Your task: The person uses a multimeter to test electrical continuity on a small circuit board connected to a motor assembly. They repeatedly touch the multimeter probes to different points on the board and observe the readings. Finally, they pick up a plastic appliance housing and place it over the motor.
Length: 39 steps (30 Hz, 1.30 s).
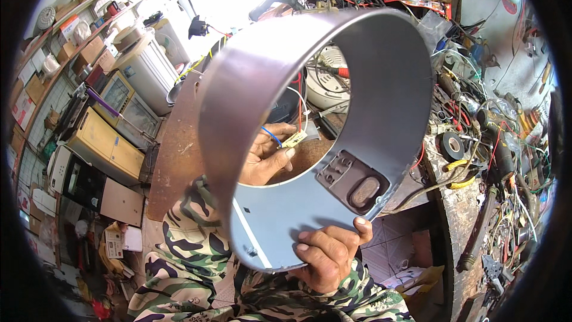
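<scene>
A wide grey cylindrical shell (387,83), open at both ends, is tilted above my lap. My right hand (326,255) grips its lower rim, fingers curled over the inside edge. A dark recessed panel (356,183) with an oval cutout sits in its inner wall. Through the shell's opening my left hand (264,158) shows, pinching a small circuit board (294,139) between thumb and fingers. Blue, white and red wires run from the board. Beyond it, partly hidden by the shell, is a white round part (325,86) with a dark cable.
A brown wooden table (173,155) extends behind the shell. On the cluttered bench at right lie a black tape roll (452,145), yellow-handled pliers (460,180) and tangled cables. Loaded shelves (77,9) and a yellow cabinet (104,149) line the left.
</scene>
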Motion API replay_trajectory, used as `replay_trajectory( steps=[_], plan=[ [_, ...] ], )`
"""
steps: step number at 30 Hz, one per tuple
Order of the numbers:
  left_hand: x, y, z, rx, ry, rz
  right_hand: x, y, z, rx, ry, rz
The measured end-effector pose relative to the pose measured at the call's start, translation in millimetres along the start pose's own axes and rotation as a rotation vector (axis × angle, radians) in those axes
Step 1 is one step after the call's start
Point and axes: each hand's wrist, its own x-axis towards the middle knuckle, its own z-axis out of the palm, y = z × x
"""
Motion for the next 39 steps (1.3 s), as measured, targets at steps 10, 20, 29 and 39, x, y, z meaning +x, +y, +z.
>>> replay_trajectory(
  steps=[10, 20, 29, 39],
  plan=[
    [8.4, 4.3, -28.6, -0.651, -0.161, -0.491, 11.2, -4.7, 19.8, 0.013, 0.056, -0.050],
    [17.4, -14.2, -33.5, -0.566, -0.210, -0.483, 11.6, 4.0, 25.0, 0.001, -0.017, -0.062],
    [19.7, 2.1, -25.4, -0.463, -0.220, -0.507, 34.5, -1.8, 30.3, -0.002, -0.128, -0.142],
    [6.9, 19.5, -33.3, -0.259, -0.245, -0.378, 78.8, -43.7, 63.0, 0.040, 0.046, -0.253]
  ],
)
